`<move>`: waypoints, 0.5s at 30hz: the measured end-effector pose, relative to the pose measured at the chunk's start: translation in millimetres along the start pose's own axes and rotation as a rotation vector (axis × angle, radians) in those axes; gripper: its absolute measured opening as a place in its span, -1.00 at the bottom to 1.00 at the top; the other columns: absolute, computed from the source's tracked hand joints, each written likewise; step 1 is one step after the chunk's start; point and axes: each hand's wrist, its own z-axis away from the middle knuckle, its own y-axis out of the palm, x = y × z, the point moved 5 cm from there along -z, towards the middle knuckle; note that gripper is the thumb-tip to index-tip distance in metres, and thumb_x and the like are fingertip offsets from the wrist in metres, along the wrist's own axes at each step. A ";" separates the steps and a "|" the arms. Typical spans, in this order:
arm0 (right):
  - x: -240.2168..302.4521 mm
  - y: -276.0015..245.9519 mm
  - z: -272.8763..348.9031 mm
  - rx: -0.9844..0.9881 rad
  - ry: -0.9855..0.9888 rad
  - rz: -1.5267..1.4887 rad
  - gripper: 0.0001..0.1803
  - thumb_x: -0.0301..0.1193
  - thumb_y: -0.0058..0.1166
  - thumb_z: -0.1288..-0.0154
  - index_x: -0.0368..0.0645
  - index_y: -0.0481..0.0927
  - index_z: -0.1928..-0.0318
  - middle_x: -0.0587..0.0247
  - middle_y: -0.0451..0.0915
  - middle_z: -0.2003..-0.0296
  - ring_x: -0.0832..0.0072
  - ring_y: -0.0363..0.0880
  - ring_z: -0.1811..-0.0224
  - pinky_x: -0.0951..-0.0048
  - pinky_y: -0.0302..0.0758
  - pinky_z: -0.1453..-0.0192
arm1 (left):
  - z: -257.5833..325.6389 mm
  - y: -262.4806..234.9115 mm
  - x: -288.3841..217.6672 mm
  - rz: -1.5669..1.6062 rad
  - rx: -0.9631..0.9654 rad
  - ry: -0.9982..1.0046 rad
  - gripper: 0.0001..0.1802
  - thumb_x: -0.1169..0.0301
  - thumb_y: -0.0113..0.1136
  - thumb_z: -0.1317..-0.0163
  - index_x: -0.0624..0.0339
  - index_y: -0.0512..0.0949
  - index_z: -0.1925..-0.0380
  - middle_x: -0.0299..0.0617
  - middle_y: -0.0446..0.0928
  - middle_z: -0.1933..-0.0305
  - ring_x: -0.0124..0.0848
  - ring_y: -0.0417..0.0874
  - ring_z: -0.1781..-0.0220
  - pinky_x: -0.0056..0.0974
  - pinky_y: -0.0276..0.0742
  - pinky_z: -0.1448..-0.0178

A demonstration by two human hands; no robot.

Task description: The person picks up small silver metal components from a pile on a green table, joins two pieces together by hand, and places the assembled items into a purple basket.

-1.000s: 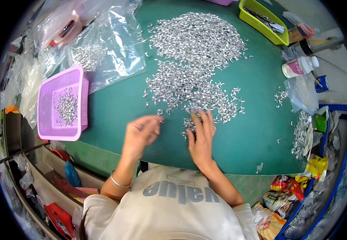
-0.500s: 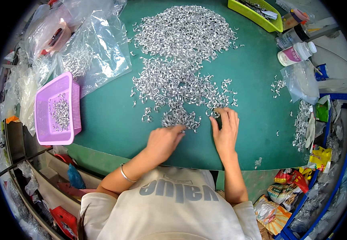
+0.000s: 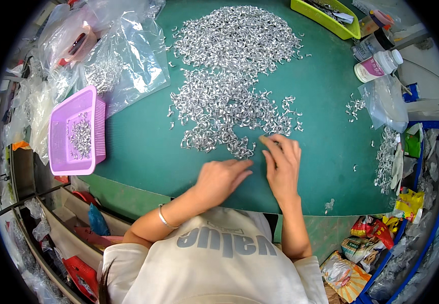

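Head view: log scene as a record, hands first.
left hand: near the lower edge of the metal parts; grip unclear
right hand: right of the left hand, thumb and forefinger apart at the tips; grip unclear
metal parts: small, curved, silvery, heaped and spread on the green table
lilac basket: table's left, more parts inside
yellow-green basket: far right corner

One left hand (image 3: 220, 180) and one right hand (image 3: 283, 164) make two; there is one bracelet (image 3: 163, 220), one table (image 3: 326, 152), one purple basket (image 3: 100, 134), one yellow-green tray (image 3: 326, 23) and one white bottle (image 3: 379, 66). The small metal pieces (image 3: 234, 38) are too many to count exactly.
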 end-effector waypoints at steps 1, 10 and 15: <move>4.0 4.1 -2.8 0.067 -0.045 0.028 -0.72 -0.58 0.07 0.03 -0.16 0.56 0.21 0.25 0.44 0.19 0.31 0.36 0.17 0.34 0.25 0.14 | -2.6 7.5 -3.8 -0.039 0.060 -0.011 -0.83 0.41 0.20 -0.01 0.13 0.57 0.33 -0.09 0.56 0.46 -0.16 0.54 0.57 -0.21 0.43 0.51; -1.7 7.8 1.8 0.032 -0.070 0.054 -0.85 -0.58 0.12 0.05 -0.21 0.52 0.37 0.29 0.50 0.28 0.34 0.40 0.23 0.35 0.27 0.12 | 0.6 -10.7 24.6 -0.063 -0.033 -0.134 -0.85 0.46 0.18 -0.02 0.10 0.59 0.34 -0.13 0.55 0.51 -0.19 0.53 0.59 -0.23 0.42 0.52; 9.3 -9.3 6.6 -0.027 0.209 -0.479 -0.81 -0.70 0.16 0.12 -0.31 0.51 0.41 0.16 0.56 0.41 0.31 0.47 0.35 0.44 0.41 0.27 | 0.8 -20.1 11.8 0.464 0.015 -0.359 -0.80 0.51 0.29 0.05 0.23 0.58 0.35 -0.26 0.46 0.66 -0.58 0.40 0.64 -0.45 0.32 0.53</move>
